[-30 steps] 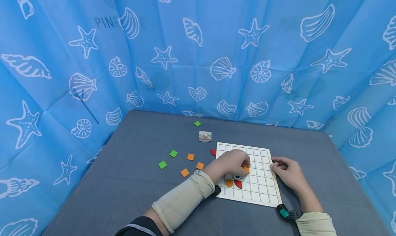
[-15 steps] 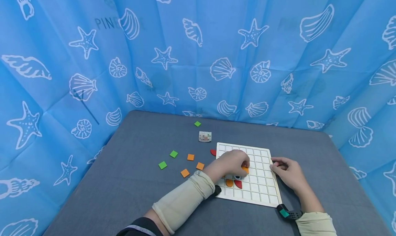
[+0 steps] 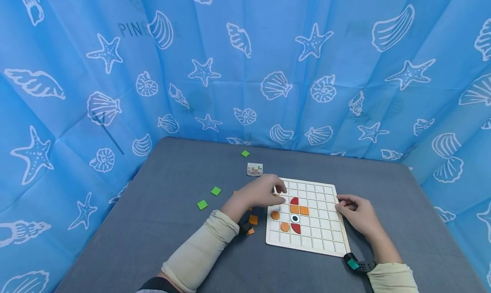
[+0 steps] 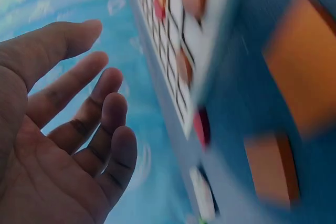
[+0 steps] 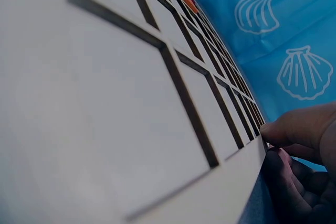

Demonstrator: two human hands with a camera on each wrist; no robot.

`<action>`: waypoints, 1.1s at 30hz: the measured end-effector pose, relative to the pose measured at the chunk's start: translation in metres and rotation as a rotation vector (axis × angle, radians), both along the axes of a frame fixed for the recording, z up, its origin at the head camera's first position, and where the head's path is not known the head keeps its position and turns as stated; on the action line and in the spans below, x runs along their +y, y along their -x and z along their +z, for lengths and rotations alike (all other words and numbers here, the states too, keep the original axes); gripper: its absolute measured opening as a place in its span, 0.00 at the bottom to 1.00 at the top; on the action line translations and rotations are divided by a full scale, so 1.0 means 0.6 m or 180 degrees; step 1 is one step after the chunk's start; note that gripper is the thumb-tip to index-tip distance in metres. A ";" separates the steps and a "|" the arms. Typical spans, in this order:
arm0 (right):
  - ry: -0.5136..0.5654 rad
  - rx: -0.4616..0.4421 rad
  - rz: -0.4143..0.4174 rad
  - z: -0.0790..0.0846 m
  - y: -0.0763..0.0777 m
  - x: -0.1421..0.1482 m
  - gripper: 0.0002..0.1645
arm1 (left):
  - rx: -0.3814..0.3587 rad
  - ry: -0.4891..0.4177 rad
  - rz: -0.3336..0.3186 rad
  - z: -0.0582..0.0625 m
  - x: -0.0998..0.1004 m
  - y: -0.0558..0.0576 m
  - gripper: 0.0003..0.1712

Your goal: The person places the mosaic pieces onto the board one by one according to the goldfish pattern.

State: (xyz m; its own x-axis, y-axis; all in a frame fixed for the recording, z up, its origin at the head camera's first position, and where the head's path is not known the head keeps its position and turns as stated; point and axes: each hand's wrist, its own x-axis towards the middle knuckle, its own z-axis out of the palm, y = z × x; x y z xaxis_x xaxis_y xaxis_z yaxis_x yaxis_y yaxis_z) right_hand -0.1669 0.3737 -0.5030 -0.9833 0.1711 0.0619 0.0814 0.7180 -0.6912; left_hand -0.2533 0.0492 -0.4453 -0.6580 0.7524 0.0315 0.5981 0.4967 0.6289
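A white grid board point(image 3: 320, 224) lies on the grey table. On its left half sit two orange square tiles point(image 3: 304, 210) side by side, red quarter-round tiles point(image 3: 296, 228), a white tile with a black dot point(image 3: 294, 219) and orange round tiles point(image 3: 285, 227). My left hand point(image 3: 258, 192) hovers over the board's upper left edge. In the left wrist view its fingers point(image 4: 107, 111) are loosely bent, with nothing held. At the board's right edge, my right hand point(image 3: 358, 214) pinches the rim, thumb point(image 5: 281, 129) on top and the other fingers curled beside it.
Left of the board lie loose orange squares point(image 3: 253, 219), partly behind the left forearm, and green squares point(image 3: 216, 191). Another green square point(image 3: 245, 153) and a small patterned card point(image 3: 255, 169) lie farther back. A blue shell-print curtain point(image 3: 245, 71) hangs behind the table.
My left hand has let go of the orange square tile and moved left, uncovering the tiles on the board. My right hand stays at the right rim.
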 end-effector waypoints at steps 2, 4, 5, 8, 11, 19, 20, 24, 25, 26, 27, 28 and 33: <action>-0.0010 0.0002 -0.0004 0.000 0.000 0.000 0.23 | -0.0016 -0.0055 0.0106 0.003 -0.030 0.004 0.13; -0.0004 -0.0003 -0.0006 0.000 0.000 0.000 0.23 | -0.0039 -0.0114 0.0232 0.002 -0.060 0.008 0.14; -0.0006 -0.0007 -0.0006 0.000 0.001 0.001 0.23 | -0.0071 -0.0130 0.0319 0.000 -0.073 0.010 0.14; 0.0007 -0.0040 -0.0005 0.001 0.000 0.001 0.23 | -0.0184 -0.0132 0.0555 -0.008 -0.110 0.016 0.15; 0.0017 -0.0076 -0.0012 0.001 -0.001 0.001 0.24 | -0.0261 -0.0090 0.0750 -0.021 -0.139 0.023 0.15; 0.0010 -0.0083 -0.0032 -0.001 0.000 0.000 0.24 | -0.0357 0.0114 0.0935 -0.046 -0.180 0.033 0.15; 0.0012 -0.0093 -0.0032 0.000 -0.001 0.000 0.24 | -0.0378 0.0144 0.0937 -0.048 -0.183 0.033 0.15; 0.0018 -0.0137 -0.0047 0.002 -0.002 -0.002 0.24 | -0.0440 0.0217 0.0957 -0.053 -0.191 0.033 0.14; 0.0011 -0.0139 -0.0053 0.002 -0.001 -0.003 0.24 | -0.0452 0.0222 0.0965 -0.053 -0.192 0.033 0.14; 0.0005 -0.0137 -0.0056 0.002 -0.001 -0.003 0.24 | -0.0467 0.0228 0.0977 -0.054 -0.193 0.033 0.14; 0.0001 -0.0133 -0.0061 0.003 -0.001 -0.003 0.24 | -0.0484 0.0230 0.0992 -0.054 -0.194 0.033 0.14; -0.0002 -0.0126 -0.0063 0.003 -0.001 -0.003 0.24 | -0.0503 0.0239 0.1007 -0.055 -0.195 0.033 0.14; -0.0004 -0.0085 -0.0047 0.003 -0.001 -0.001 0.24 | -0.0574 0.0257 0.1032 -0.057 -0.196 0.034 0.13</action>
